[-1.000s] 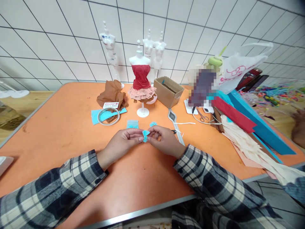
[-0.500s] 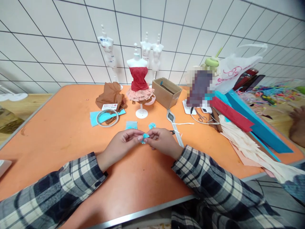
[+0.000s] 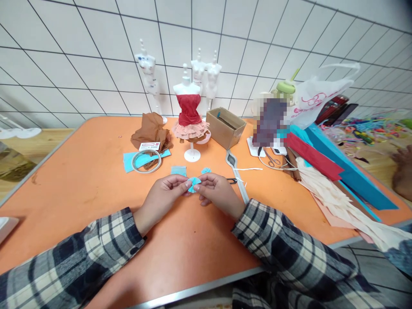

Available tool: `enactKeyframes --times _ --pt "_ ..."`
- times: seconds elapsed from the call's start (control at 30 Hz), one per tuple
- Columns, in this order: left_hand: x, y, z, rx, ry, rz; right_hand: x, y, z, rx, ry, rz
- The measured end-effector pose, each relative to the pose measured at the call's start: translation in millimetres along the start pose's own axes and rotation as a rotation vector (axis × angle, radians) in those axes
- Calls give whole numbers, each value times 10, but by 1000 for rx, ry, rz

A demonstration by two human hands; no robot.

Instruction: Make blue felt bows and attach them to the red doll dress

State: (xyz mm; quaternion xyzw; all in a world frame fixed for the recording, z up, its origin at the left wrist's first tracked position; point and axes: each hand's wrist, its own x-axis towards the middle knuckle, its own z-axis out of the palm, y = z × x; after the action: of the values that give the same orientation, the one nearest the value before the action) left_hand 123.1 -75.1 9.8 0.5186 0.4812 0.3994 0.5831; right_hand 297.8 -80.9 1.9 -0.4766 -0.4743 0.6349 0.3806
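Note:
Between my fingertips is a small round pleated blue paper rosette (image 3: 194, 184), facing up. My left hand (image 3: 172, 187) pinches its left edge, and my right hand (image 3: 216, 192) pinches the right edge. A second blue rosette (image 3: 206, 171) lies on the table just beyond my right hand. Beyond my left hand sits a small blue folded piece (image 3: 178, 170), its near part covered by my fingers. Farther back stands a small mannequin (image 3: 188, 111) dressed in a red bodice and a ruffled pink skirt with brown beneath.
An open cardboard box (image 3: 225, 128) stands right of the mannequin. Brown crepe paper (image 3: 149, 131) and a tape ring (image 3: 132, 161) lie left. Scissors (image 3: 273, 160), a grey strap (image 3: 240, 184) and black snips (image 3: 232, 181) are right, near red paper strips (image 3: 312, 155). Another person's hand (image 3: 403, 169) shows far right.
The rosette in my fingers now appears flatter and more fully spread, showing a rounder face. My hands stay in nearly the same place; the view has shifted slightly.

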Motion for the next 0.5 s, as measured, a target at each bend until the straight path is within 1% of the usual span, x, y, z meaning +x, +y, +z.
enactKeyframes --times 0.1,0.17,0.2,0.27,0.37,0.43,0.5 --pt "84 61 -155 126 46 88 8 -40 -84 -55 24 -39" --pt "167 95 -300 273 117 175 46 -35 -169 -149 80 -127" --pt "209 100 -369 332 134 198 75 -19 -214 -217 111 -178" --pt "285 79 -476 392 111 209 144 36 -296 -379 162 -272" --pt "362 -9 -531 514 97 229 229 128 -364 -533 185 -343" --pt "400 -69 -519 624 135 273 253 165 -369 -593 182 -389" --pt "446 -119 -503 687 161 297 256 176 -359 -643 177 -433"
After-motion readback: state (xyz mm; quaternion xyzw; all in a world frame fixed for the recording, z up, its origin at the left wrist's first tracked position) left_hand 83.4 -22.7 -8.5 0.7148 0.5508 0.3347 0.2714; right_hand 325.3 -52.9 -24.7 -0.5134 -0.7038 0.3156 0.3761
